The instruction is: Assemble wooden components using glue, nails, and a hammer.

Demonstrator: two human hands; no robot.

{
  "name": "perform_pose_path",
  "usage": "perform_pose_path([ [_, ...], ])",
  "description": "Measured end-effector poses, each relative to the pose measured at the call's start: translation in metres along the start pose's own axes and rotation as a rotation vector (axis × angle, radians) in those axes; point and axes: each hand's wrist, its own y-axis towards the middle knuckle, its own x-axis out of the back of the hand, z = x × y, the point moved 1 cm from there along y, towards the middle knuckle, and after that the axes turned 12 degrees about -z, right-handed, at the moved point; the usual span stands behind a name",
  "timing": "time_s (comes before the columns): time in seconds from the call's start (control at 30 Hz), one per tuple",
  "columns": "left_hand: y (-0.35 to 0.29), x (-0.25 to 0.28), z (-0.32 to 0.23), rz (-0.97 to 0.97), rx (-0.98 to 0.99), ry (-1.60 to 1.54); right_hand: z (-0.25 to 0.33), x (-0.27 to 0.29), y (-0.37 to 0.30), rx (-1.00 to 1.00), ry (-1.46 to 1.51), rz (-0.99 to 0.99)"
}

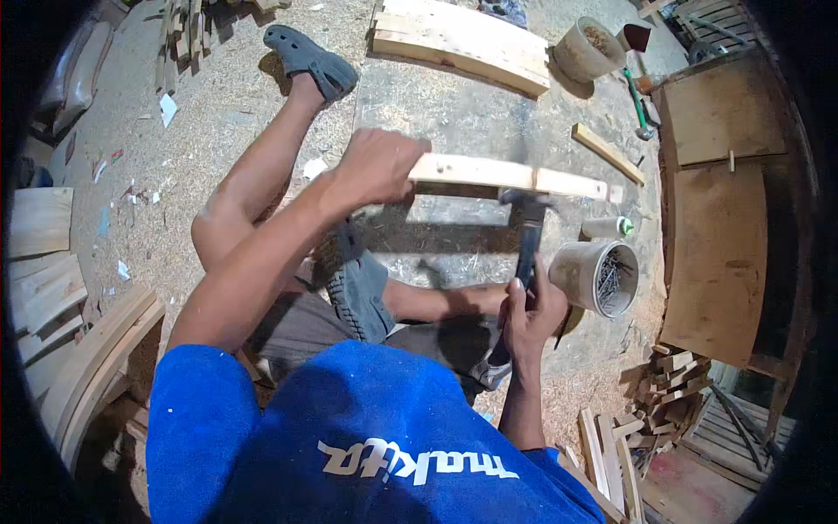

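Note:
My left hand is wrapped round the left end of a pale wooden strip, which stretches away to the right above the floor board. Dark nail heads or holes dot its side. In my right hand is a hammer with a dark handle. Its head overlaps the near edge of the strip, right of the middle; whether they touch I cannot tell. Just right of the hammer stands a whitish bucket with many nails inside. Beside it lies a pale bottle with a green cap.
Thick pale planks lie at the far side, next to a bucket of sawdust-like material. A short wooden strip and a green-handled tool lie at the right. Plywood panels flank them. Wood offcuts are heaped at the lower right.

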Motion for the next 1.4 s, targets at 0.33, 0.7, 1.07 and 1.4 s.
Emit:
perform_pose_path([
  [0.33, -0.077, -0.028, -0.053, 0.1, 0.018, 0.011, -0.09, -0.016, -0.075, -0.627, 0.219, 0.163],
  [0.7, -0.021, 0.002, -0.03, 0.089, 0.089, -0.194, -0.077, -0.071, -0.033, -0.09, -0.075, 0.176],
  [1.07, 0.061, 0.008, -0.024, 0.169, 0.149, -0.009, -0.158, 0.171, 0.068, -0.075, -0.876, -0.388],
  [1.4, 0.06, 0.002, -0.043, 0.178, 0.096, 0.227, -0.209, 0.156, 0.116, 0.024, -0.729, -0.051],
])
